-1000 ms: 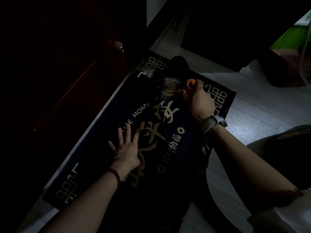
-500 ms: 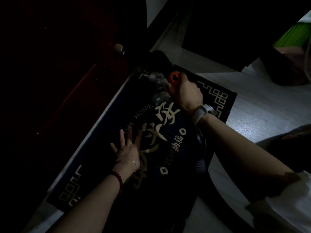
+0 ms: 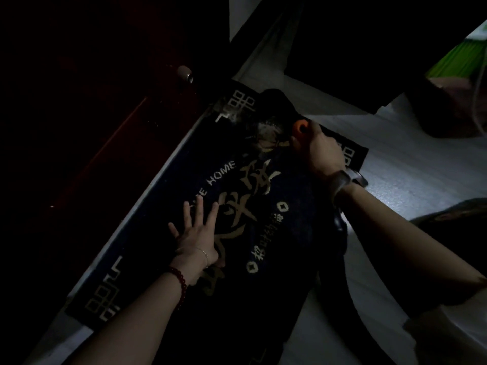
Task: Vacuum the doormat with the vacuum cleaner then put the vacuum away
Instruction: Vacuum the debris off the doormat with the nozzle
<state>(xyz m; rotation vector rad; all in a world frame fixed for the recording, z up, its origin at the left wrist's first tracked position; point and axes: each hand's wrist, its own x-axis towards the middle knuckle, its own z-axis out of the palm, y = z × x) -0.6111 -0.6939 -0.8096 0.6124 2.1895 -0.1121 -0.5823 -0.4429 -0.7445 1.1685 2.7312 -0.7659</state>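
Vacuuming is judged under way: the doormat point(image 3: 163, 241) on the floor point(image 3: 411, 164) is pressed flat by the open left hand point(image 3: 196, 238), the vacuum cleaner point(image 3: 279, 114) gripped by the right hand point(image 3: 322, 150) near its far end; stowing remains.

Left hand point(image 3: 198, 237) flat, fingers spread, right hand point(image 3: 320, 151) in closed grip

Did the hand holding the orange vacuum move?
Yes. The right hand swung back right along the doormat, away from the door knob.
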